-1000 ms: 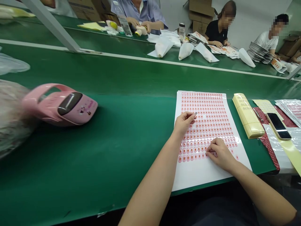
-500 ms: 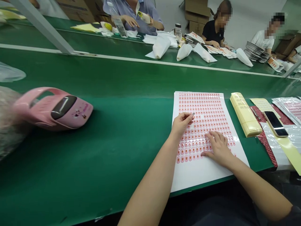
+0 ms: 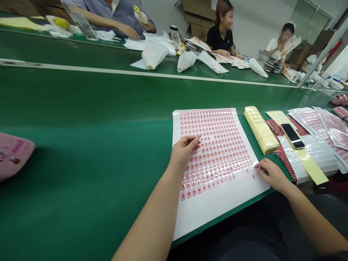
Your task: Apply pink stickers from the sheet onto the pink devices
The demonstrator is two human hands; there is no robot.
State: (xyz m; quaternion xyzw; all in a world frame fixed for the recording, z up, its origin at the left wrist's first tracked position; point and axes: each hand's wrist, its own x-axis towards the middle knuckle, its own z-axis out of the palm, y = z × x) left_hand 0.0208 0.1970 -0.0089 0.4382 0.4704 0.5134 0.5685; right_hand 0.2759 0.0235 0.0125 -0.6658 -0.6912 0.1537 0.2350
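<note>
You are working on one white paper sheet (image 3: 217, 206), which is lying flat at the near edge of the green belt (image 3: 95, 145), its long axis running away from you across the belt. Glossy pink oval stickers are filling it in tight rows, too many to count. Your left hand (image 3: 183, 152) is resting on the sheet's left side, thumb and forefinger pinching together; whether a sticker is between them I cannot tell. Your right hand (image 3: 272, 175) is lying half curled, fingertips touching the sheet's right edge, its grip unclear. One yellow stack (image 3: 261, 128) and one phone (image 3: 292, 131) are sitting to the right.
</note>
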